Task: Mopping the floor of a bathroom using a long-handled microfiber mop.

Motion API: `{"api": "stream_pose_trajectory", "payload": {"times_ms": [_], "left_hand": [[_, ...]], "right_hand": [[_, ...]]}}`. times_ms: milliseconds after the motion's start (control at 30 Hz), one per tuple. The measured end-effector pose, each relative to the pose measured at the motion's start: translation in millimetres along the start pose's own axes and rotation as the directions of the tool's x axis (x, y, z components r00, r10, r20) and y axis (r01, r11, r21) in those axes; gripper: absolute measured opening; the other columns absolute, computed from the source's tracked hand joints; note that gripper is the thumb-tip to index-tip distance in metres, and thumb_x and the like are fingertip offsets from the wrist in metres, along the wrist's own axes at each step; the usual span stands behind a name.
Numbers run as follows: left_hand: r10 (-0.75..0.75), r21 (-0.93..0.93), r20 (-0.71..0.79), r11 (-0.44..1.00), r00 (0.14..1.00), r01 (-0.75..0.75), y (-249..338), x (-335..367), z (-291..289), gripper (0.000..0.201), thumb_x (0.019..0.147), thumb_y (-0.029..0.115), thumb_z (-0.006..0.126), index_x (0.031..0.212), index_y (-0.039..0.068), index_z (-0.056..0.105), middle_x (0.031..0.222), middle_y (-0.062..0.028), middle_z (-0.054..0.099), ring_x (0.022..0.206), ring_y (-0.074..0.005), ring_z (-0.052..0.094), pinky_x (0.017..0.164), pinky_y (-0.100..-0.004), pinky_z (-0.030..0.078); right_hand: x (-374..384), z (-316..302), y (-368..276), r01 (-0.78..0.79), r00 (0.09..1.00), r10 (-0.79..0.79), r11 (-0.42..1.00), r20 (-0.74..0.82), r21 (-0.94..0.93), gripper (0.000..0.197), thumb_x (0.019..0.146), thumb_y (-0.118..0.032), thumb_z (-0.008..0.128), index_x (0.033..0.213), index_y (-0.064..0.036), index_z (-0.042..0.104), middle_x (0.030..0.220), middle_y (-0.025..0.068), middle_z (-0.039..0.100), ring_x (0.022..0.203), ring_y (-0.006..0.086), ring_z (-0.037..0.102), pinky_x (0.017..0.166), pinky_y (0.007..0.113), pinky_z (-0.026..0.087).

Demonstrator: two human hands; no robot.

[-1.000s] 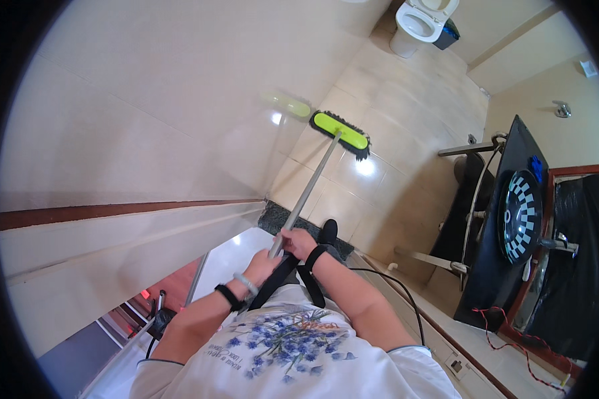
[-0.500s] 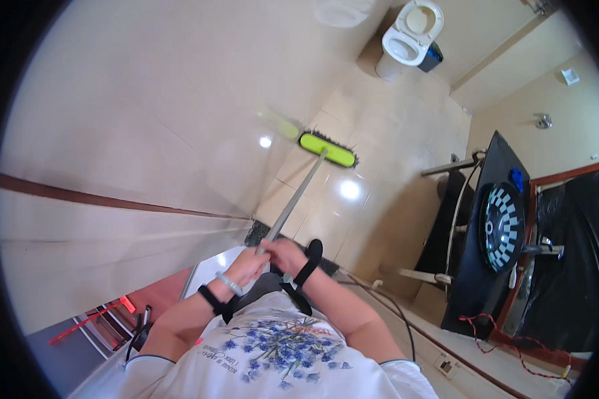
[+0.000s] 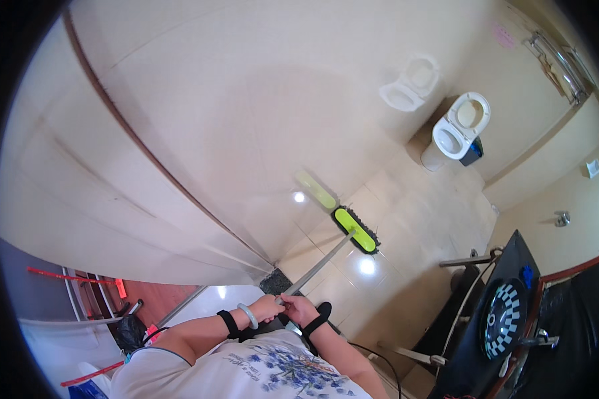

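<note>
Both my hands grip the grey pole (image 3: 316, 267) of a mop near my waist. My left hand (image 3: 267, 308), with a pale bangle at its wrist, is closed round the pole. Right beside it, my right hand (image 3: 301, 310) is closed on the same pole. From there the pole slants away to a long lime-green mop head (image 3: 355, 231) with a dark shaggy fringe. That head rests on the beige tiled floor (image 3: 406, 213), close to the glossy left wall, which mirrors it. Its underside is hidden.
A white toilet (image 3: 449, 136) with a raised lid stands at the far right, a dark bin (image 3: 472, 151) beside it. On the right a black counter (image 3: 512, 266) holds a checkered basin (image 3: 502, 319). A dark threshold (image 3: 273, 282) lies by my feet at the wall's end.
My view has tilted up and turned, so the toilet, mop head and hands sit lower in the picture. Both hands keep their hold on the pole; the mop head stays near the left wall.
</note>
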State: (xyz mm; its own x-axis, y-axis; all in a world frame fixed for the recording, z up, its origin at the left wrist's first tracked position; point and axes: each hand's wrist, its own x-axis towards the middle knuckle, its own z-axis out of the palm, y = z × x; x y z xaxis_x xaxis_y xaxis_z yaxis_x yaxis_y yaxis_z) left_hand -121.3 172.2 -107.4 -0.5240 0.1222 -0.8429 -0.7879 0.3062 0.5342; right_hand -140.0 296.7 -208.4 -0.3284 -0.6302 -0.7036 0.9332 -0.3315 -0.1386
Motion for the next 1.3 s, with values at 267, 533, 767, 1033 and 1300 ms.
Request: {"api": "stream_pose_trajectory", "payload": {"times_ms": [267,533,767,1033,1300], "left_hand": [[0.002,-0.191,0.108,0.981,0.994,0.019,-24,13,6,0.018,0.073,0.017,0.055,0.068,0.002,0.047,0.051,-0.0015,0.042,0.040,-0.0090,0.040,0.033,-0.0203,0.031],[-0.024,-0.380,0.274,0.916,0.961,0.131,-21,15,2,0.019,0.076,0.015,0.053,0.062,0.005,0.045,0.053,-0.0008,0.043,0.043,-0.0063,0.037,0.035,-0.0173,0.027],[-0.078,-0.243,0.259,0.960,0.963,0.143,-21,-72,-38,0.025,0.074,0.024,0.057,0.061,0.006,0.046,0.052,0.0015,0.040,0.041,-0.0060,0.036,0.037,-0.0190,0.027],[-0.217,-0.246,0.257,0.928,0.942,0.281,-23,-92,-34,0.030,0.074,0.031,0.058,0.064,0.005,0.047,0.051,0.0018,0.040,0.041,-0.0063,0.036,0.035,-0.0187,0.025],[-0.112,-0.373,0.206,0.909,0.972,0.184,-18,-37,-9,0.023,0.077,0.025,0.055,0.068,0.004,0.050,0.053,0.0011,0.042,0.038,-0.0063,0.037,0.033,-0.0187,0.027]], "right_hand": [[-7,-3,3,-0.028,1.000,0.028,0.999,-0.013,0.033,0.017,0.081,-0.011,0.046,0.086,0.0051,0.049,0.082,0.0149,0.054,0.078,0.0261,0.052,0.072,0.035,0.042],[-14,3,-1,0.024,0.999,-0.023,0.999,-0.023,0.044,0.013,0.078,-0.010,0.050,0.077,0.0034,0.052,0.071,0.0114,0.053,0.065,0.0233,0.051,0.060,0.033,0.043],[-38,54,28,-0.145,0.948,0.185,0.975,0.258,-0.167,0.026,0.081,-0.020,0.048,0.091,0.0038,0.052,0.088,0.0135,0.057,0.083,0.0216,0.055,0.077,0.031,0.043],[-27,41,46,-0.326,0.903,0.360,0.930,0.236,-0.172,0.023,0.079,-0.016,0.052,0.092,0.0018,0.051,0.088,0.0124,0.057,0.086,0.0226,0.056,0.079,0.034,0.043],[-27,7,23,-0.047,0.999,0.048,0.989,0.003,-0.144,0.020,0.078,-0.017,0.054,0.087,0.0001,0.052,0.078,0.0111,0.057,0.072,0.0209,0.057,0.069,0.033,0.047]]}}
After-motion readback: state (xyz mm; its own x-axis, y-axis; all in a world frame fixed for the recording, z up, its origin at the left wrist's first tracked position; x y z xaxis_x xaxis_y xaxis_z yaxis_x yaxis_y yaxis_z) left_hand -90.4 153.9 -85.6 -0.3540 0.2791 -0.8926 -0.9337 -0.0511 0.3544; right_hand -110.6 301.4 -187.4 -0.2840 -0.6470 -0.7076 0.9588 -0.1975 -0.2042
